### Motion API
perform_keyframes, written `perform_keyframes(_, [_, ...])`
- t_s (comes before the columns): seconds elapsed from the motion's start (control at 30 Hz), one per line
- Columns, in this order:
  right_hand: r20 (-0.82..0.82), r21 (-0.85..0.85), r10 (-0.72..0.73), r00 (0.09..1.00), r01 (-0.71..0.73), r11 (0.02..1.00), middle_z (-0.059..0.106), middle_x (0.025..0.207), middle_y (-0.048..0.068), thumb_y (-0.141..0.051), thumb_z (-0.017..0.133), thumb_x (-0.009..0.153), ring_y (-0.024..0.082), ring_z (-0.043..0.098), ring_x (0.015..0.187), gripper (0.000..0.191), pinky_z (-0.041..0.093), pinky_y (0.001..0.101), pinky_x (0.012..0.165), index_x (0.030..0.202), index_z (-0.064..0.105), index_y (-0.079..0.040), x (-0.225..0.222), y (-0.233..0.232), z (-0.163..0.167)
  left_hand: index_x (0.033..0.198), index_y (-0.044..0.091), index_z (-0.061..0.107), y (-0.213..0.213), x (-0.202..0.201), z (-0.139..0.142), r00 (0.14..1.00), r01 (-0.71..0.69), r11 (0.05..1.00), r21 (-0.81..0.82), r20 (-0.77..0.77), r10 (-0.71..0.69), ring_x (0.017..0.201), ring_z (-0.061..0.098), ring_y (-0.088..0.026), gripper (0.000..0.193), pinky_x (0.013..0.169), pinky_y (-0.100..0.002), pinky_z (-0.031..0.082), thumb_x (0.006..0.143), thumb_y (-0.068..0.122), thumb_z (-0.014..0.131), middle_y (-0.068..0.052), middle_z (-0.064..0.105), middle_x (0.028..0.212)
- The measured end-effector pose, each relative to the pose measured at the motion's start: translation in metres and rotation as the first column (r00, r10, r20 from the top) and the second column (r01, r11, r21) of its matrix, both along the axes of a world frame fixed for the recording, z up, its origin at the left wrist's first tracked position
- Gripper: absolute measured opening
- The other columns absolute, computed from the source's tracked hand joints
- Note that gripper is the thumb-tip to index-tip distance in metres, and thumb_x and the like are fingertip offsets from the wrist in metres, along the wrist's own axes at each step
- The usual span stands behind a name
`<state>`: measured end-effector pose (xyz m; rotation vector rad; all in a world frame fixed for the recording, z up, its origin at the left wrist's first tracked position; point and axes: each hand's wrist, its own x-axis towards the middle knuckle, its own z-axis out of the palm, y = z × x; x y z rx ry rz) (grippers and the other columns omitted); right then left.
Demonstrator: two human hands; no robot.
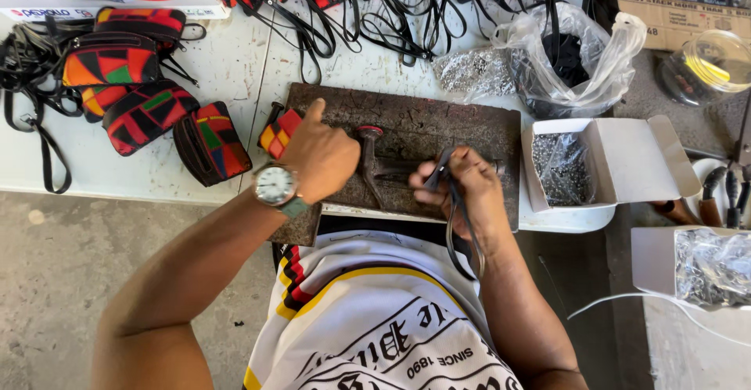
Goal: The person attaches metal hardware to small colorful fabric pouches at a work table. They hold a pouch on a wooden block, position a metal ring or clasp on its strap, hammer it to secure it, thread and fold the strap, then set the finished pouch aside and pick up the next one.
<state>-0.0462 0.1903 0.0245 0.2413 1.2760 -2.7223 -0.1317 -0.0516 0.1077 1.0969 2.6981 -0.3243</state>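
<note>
While left hand clamps the patterned pouch steady at centre frame, right fingers pinch the black strap taut.

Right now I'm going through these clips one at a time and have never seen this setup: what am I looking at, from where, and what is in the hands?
There is no machine here: a person works with bare hands, filmed by one camera on their head looking down. The left hand, with a wristwatch, holds a small pouch of red, yellow and black patches. The right hand pinches a thin black strap. Both sit over a dark, worn work board bearing a small metal anvil. Around it on the white table lie more patterned pouches, black straps, a clear plastic bag and an open box of small metal fittings.
</note>
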Motion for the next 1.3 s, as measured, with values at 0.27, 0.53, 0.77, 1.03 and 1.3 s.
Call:
perform_keyframes(0.27, [0.091, 0.229, -0.104, 0.990, 0.081, 0.970, 0.072, 0.093, 0.016, -0.018, 0.045, 0.106, 0.029, 0.075, 0.081, 0.015, 0.065, 0.0428, 0.072, 0.105, 0.053, -0.005, -0.042, -0.020, -0.022, 0.086, 0.002, 0.070, -0.036, 0.027, -0.010, 0.911, -0.255, 0.228, 0.940, 0.154, 0.383, 0.054, 0.056, -0.013, 0.028, 0.053, -0.033, 0.041, 0.096, 0.028, 0.072, -0.005, 0.063, 0.066])
perform_keyframes(0.53, [-0.054, 0.265, -0.114, 0.992, 0.124, 0.956, 0.074, 0.099, 0.013, -0.013, 0.056, 0.106, 0.018, 0.071, 0.074, 0.016, 0.061, 0.0317, 0.067, 0.116, 0.062, -0.002, -0.021, -0.034, -0.027, 0.094, 0.000, 0.066, -0.041, 0.028, -0.078, 0.840, -0.542, -0.123, 0.831, 0.539, -0.056, 0.071, 0.041, -0.004, 0.029, 0.062, -0.025, 0.036, 0.106, 0.027, 0.063, 0.007, 0.051, 0.076])
perform_keyframes(0.77, [-0.186, 0.236, -0.040, 0.982, 0.084, 0.968, 0.070, 0.095, 0.009, 0.000, 0.062, 0.099, 0.019, 0.073, 0.075, 0.010, 0.063, 0.0328, 0.069, 0.108, 0.057, -0.001, -0.009, -0.063, -0.012, 0.102, 0.001, 0.073, -0.019, 0.024, -0.098, 0.820, -0.571, -0.332, 0.751, 0.540, -0.187, 0.077, 0.058, -0.003, 0.012, 0.074, -0.022, 0.052, 0.101, 0.012, 0.069, 0.004, 0.068, 0.086])
perform_keyframes(1.03, [-0.322, 0.280, -0.095, 0.942, 0.190, 0.941, 0.064, 0.082, 0.004, 0.007, 0.071, 0.094, 0.015, 0.071, 0.074, 0.024, 0.061, 0.0291, 0.069, 0.098, 0.052, -0.005, -0.026, -0.077, -0.013, 0.097, 0.000, 0.067, -0.010, 0.032, -0.095, 0.884, -0.464, -0.209, 0.861, 0.436, -0.167, 0.075, 0.057, -0.002, 0.002, 0.065, -0.022, 0.047, 0.097, -0.002, 0.068, 0.003, 0.062, 0.083])
perform_keyframes(1.3, [-0.298, 0.255, -0.123, 0.947, 0.203, 0.945, 0.064, 0.083, 0.005, 0.010, 0.071, 0.092, 0.014, 0.068, 0.071, 0.025, 0.060, 0.0297, 0.066, 0.095, 0.051, -0.005, -0.022, -0.079, -0.015, 0.099, 0.000, 0.069, -0.010, 0.044, -0.089, 0.896, -0.441, -0.149, 0.885, 0.428, -0.116, 0.068, 0.040, 0.000, 0.001, 0.059, -0.020, 0.035, 0.098, 0.000, 0.070, 0.004, 0.054, 0.077])
